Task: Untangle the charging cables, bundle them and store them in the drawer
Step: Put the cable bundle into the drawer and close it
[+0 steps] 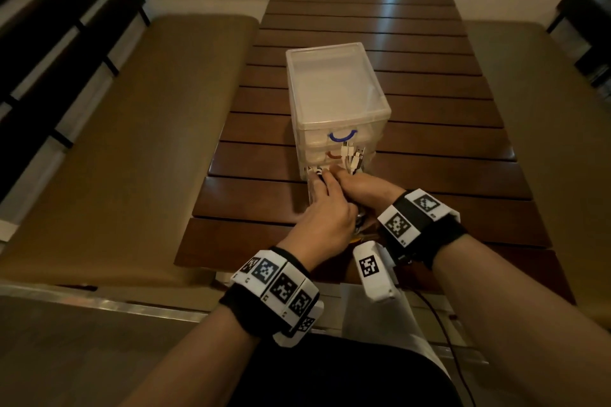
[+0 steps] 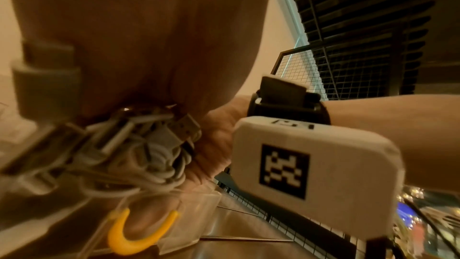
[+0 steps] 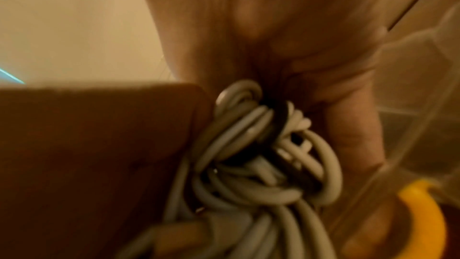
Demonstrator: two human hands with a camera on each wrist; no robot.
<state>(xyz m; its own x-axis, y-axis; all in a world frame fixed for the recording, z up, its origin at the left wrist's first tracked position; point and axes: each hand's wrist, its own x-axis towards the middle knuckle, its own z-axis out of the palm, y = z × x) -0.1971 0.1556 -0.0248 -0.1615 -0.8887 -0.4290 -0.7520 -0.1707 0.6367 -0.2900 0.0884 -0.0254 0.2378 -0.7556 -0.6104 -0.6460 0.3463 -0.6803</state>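
Note:
A bundle of white charging cables (image 2: 139, 151) is held by both hands at the front of a clear plastic drawer unit (image 1: 334, 86). Its connectors (image 1: 353, 155) stick up against the unit's front. My left hand (image 1: 325, 185) lies over the bundle with its fingers round it. My right hand (image 1: 344, 175) grips the looped cables (image 3: 261, 155) from the right. The bottom drawer, with a yellow handle (image 2: 139, 241), stands pulled out beneath the hands; the same handle (image 3: 428, 220) shows in the right wrist view. Most of the bundle is hidden in the head view.
The unit stands on a dark slatted wooden table (image 1: 429, 102). Its upper drawers, one with a blue handle (image 1: 342, 136) and one with a reddish handle (image 1: 333, 155), are closed. Padded benches (image 1: 132, 142) flank the table. A black wire (image 1: 453, 350) hangs from my right wrist.

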